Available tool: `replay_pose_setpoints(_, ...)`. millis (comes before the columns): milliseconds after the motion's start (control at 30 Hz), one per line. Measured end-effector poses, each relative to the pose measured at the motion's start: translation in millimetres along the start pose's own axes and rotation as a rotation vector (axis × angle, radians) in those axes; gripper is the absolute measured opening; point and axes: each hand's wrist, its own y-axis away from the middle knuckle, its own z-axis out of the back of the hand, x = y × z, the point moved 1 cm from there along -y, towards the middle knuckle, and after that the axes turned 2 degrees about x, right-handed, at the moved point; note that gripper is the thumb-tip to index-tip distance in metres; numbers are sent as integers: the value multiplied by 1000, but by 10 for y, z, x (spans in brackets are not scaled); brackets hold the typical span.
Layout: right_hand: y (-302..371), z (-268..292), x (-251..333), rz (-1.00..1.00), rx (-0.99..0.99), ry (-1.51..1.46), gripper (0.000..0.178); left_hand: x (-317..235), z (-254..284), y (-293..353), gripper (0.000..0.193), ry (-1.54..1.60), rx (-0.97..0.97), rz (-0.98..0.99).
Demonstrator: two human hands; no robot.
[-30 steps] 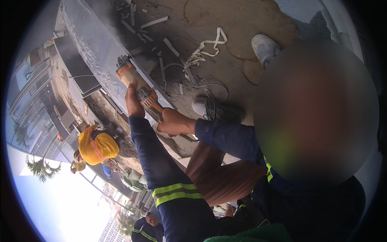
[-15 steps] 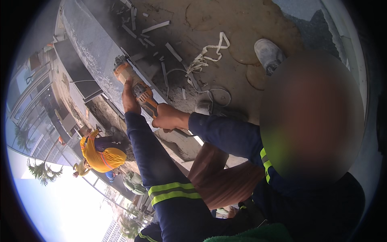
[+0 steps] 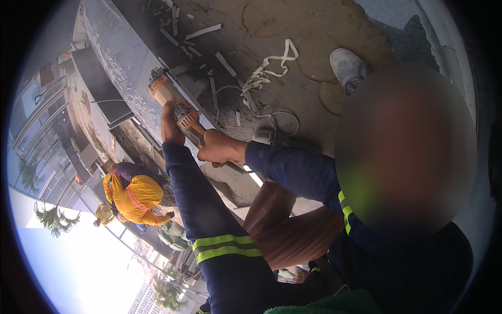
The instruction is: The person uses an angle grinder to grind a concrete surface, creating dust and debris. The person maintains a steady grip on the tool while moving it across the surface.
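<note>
An orange and grey angle grinder [image 3: 187, 118] slants across the grey stone slab [image 3: 123, 65], with its head at the slab's edge. My left hand [image 3: 170, 126] is closed round the tool's front part, close behind the head. Farther back, my right hand [image 3: 220, 148] grips the rear handle, and a cord trails from below it. The disc is hard to make out. Pale dust marks streak the slab's surface beside the grinder.
Cut strips [image 3: 204, 31] litter the dusty ground, near a tangled white strap [image 3: 272, 65] and a loose cable [image 3: 285, 116]. A dusty shoe [image 3: 349, 68] stands beyond. At left, a person in a yellow top [image 3: 138, 199] bends over. A blurred patch hides much of the right side.
The grinder and both hands have shifted very slightly up and right along the slab. The person in yellow has moved, and one arm now reaches out to the right.
</note>
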Motion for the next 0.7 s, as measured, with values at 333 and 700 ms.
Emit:
replay_pose_setpoints(333,86,-36,-60,-26,-4,24,27,122,-1,184,60,28,56,17)
replay_pose_setpoints(700,232,-29,-167,-16,-25,63,33,216,-166,325,60,57,-3,-15)
